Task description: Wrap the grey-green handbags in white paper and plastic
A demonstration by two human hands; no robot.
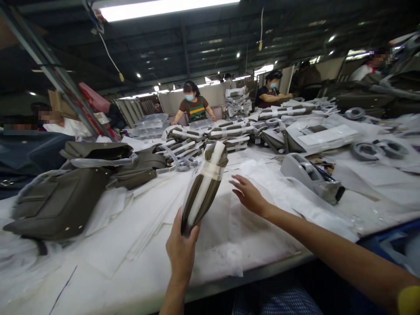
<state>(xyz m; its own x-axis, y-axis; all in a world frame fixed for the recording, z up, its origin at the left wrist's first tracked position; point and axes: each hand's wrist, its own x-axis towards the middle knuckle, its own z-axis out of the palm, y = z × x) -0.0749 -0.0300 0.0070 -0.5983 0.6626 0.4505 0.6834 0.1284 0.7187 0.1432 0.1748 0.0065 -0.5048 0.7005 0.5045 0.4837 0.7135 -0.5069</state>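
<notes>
My left hand (181, 249) grips the lower end of a wrapped strap bundle (196, 199). The bundle is long and olive-brown, with a white padding strip down its middle and a pale band around its upper part. It is held tilted above the white-covered table (138, 236), its upper end leaning away to the right. To the right of the bundle, my right hand (250, 195) is open, fingers apart, holding nothing and not touching it. A translucent strip (235, 236) hangs or lies between the hands; I cannot tell which.
A grey tape dispenser (310, 175) stands at the right, with tape rolls (365, 151) behind it. Similar bundles (229, 130) are piled at the back. Olive bags (59, 203) lie at the left. A co-worker in a striped apron (197, 108) stands across the table.
</notes>
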